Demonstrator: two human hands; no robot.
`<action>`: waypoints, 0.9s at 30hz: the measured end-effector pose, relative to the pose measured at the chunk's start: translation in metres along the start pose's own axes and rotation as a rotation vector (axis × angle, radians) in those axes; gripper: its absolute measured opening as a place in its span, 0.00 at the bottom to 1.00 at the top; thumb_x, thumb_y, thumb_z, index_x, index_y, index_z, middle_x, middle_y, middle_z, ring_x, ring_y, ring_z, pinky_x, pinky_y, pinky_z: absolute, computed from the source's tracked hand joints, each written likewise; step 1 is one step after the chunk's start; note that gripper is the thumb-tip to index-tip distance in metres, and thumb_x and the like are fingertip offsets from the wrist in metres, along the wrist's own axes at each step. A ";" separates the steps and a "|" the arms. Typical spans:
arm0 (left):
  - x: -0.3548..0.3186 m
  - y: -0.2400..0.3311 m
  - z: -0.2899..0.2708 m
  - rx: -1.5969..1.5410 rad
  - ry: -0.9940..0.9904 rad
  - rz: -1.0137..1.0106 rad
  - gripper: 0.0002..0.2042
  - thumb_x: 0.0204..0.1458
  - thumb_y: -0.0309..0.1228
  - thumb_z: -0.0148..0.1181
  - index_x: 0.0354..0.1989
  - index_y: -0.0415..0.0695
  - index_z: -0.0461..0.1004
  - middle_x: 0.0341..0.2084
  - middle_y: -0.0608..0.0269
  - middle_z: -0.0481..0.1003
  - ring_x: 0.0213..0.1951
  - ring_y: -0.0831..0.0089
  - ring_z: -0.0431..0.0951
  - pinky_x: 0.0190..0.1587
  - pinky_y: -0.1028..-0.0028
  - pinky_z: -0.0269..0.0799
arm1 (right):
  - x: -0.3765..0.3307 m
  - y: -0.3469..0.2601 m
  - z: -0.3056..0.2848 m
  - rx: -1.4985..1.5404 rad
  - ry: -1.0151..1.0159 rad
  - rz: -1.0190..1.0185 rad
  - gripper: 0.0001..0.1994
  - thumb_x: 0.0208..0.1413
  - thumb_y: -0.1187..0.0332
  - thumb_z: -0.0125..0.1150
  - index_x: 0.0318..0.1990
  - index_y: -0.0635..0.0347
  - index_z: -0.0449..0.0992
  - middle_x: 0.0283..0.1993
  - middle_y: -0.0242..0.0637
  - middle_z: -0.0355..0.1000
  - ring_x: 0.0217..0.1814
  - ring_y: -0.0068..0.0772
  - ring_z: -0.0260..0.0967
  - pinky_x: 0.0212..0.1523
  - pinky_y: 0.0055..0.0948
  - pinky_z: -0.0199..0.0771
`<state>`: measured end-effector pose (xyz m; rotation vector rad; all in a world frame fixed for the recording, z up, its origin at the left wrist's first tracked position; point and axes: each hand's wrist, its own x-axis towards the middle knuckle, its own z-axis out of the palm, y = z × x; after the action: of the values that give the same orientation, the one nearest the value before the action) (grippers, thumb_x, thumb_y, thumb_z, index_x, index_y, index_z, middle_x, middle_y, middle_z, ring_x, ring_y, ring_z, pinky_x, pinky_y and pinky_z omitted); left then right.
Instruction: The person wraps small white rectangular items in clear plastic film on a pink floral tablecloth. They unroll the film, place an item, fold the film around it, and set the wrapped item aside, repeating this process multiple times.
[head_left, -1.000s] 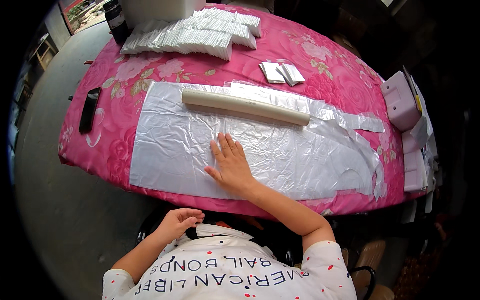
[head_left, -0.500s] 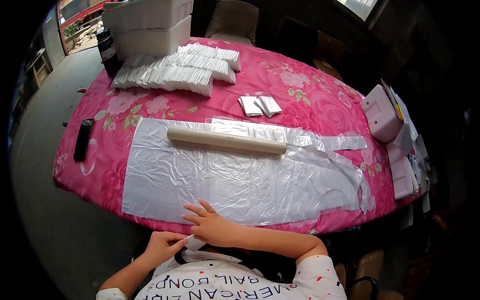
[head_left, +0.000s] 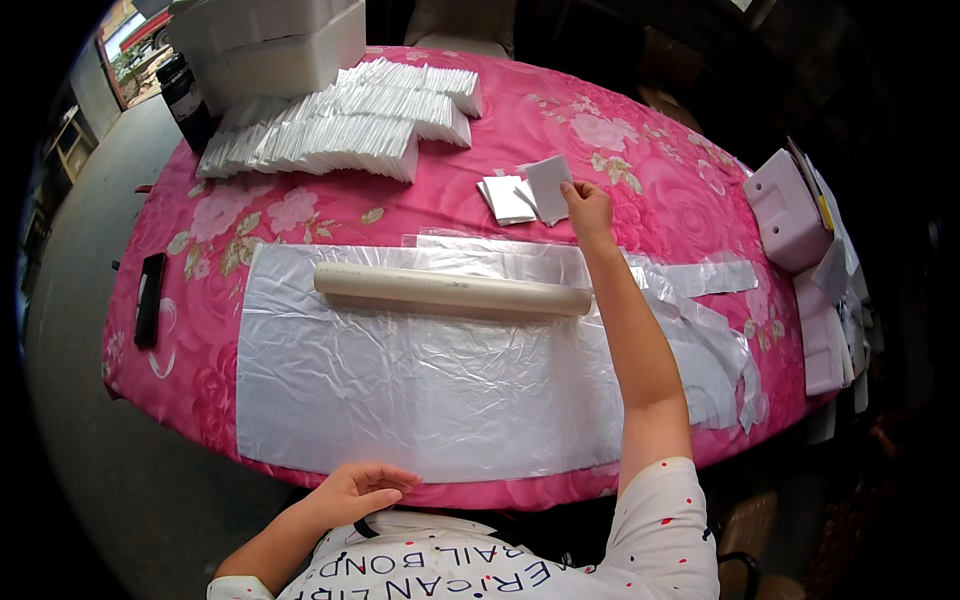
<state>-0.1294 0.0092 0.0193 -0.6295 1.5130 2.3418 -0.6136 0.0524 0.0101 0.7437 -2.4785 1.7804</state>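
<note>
On the far side of the pink floral counter (head_left: 650,150), beyond the cream roll (head_left: 452,290) lying on clear plastic sheeting (head_left: 420,390), the right hand (head_left: 588,208) pinches a small white folded packet (head_left: 548,186) beside another (head_left: 506,198), while the left hand (head_left: 358,492) rests loosely curled, holding nothing, at the near edge.

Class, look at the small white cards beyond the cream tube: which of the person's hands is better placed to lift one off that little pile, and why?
The right hand. It is stretched across the plastic sheet and already pinches a white card at the card pile. The left hand sits at the table's near edge, far from them.
</note>
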 end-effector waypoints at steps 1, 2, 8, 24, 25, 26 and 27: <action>0.000 0.002 -0.001 -0.001 -0.001 -0.008 0.14 0.53 0.22 0.49 0.50 0.36 0.68 0.48 0.56 0.71 0.49 0.70 0.72 0.52 0.71 0.66 | 0.008 0.006 0.000 -0.180 -0.002 0.025 0.13 0.50 0.65 0.59 0.38 0.67 0.76 0.30 0.40 0.75 0.30 0.33 0.72 0.35 0.30 0.69; 0.002 0.003 -0.002 -0.002 -0.004 -0.004 0.14 0.53 0.22 0.50 0.49 0.36 0.68 0.48 0.56 0.71 0.49 0.70 0.72 0.53 0.71 0.66 | 0.015 0.011 -0.002 -0.363 -0.003 0.047 0.14 0.49 0.65 0.60 0.39 0.67 0.76 0.32 0.43 0.75 0.32 0.37 0.72 0.37 0.32 0.70; -0.002 0.004 -0.023 0.167 0.219 0.179 0.12 0.52 0.25 0.54 0.46 0.41 0.73 0.41 0.64 0.75 0.41 0.77 0.74 0.45 0.77 0.69 | -0.020 0.000 0.004 -0.519 -0.077 -0.211 0.20 0.48 0.58 0.61 0.42 0.66 0.75 0.43 0.49 0.72 0.44 0.48 0.68 0.47 0.40 0.66; 0.044 0.024 -0.079 1.565 0.707 0.455 0.39 0.49 0.47 0.53 0.63 0.34 0.47 0.64 0.46 0.46 0.66 0.55 0.43 0.65 0.59 0.36 | -0.230 -0.094 -0.038 -0.866 -0.753 -0.343 0.40 0.46 0.59 0.61 0.66 0.53 0.47 0.31 0.45 0.69 0.30 0.44 0.70 0.33 0.39 0.71; 0.046 0.024 -0.083 1.566 0.709 0.467 0.39 0.49 0.47 0.52 0.63 0.34 0.47 0.64 0.46 0.46 0.66 0.55 0.43 0.65 0.60 0.36 | -0.241 -0.095 -0.040 -0.840 -0.756 -0.323 0.40 0.47 0.58 0.60 0.66 0.54 0.47 0.31 0.46 0.69 0.30 0.45 0.70 0.33 0.39 0.71; 0.050 0.025 -0.088 1.569 0.709 0.479 0.39 0.49 0.47 0.52 0.63 0.35 0.47 0.64 0.47 0.45 0.66 0.55 0.43 0.65 0.60 0.36 | -0.252 -0.098 -0.039 -0.813 -0.759 -0.302 0.40 0.47 0.58 0.60 0.66 0.56 0.46 0.30 0.46 0.69 0.29 0.45 0.70 0.32 0.39 0.71; 0.054 0.026 -0.091 1.576 0.697 0.495 0.38 0.49 0.48 0.52 0.63 0.35 0.47 0.64 0.47 0.45 0.66 0.55 0.43 0.66 0.60 0.36 | -0.262 -0.099 -0.039 -0.786 -0.755 -0.270 0.40 0.47 0.57 0.59 0.66 0.57 0.46 0.30 0.47 0.69 0.29 0.46 0.70 0.32 0.39 0.71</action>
<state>-0.1692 -0.0840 -0.0192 -0.5781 3.2625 0.3713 -0.3545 0.1609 0.0425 1.7198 -2.8957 0.3436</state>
